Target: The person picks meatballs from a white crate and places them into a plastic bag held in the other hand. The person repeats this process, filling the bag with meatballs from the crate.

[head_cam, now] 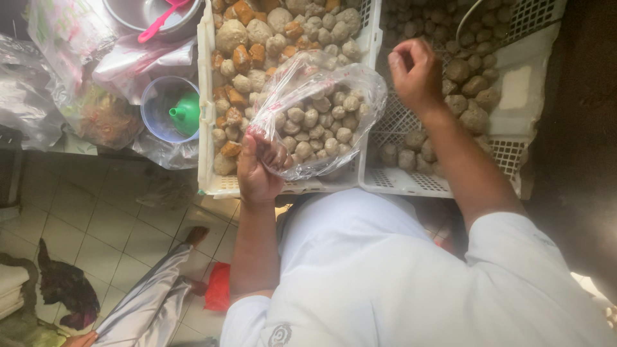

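left hand (257, 168) gripping clear bag (321, 115) of pale balls over white crate (207, 115), right hand (416, 74) pinched shut, seemingly empty

White short-sleeve shirt, small round emblem on front; bare forearms.

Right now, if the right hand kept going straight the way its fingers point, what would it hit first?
The right hand points up-left in the picture, toward the top of the right crate. It would probably first meet the small brown balls piled there, though its height above them is unclear.
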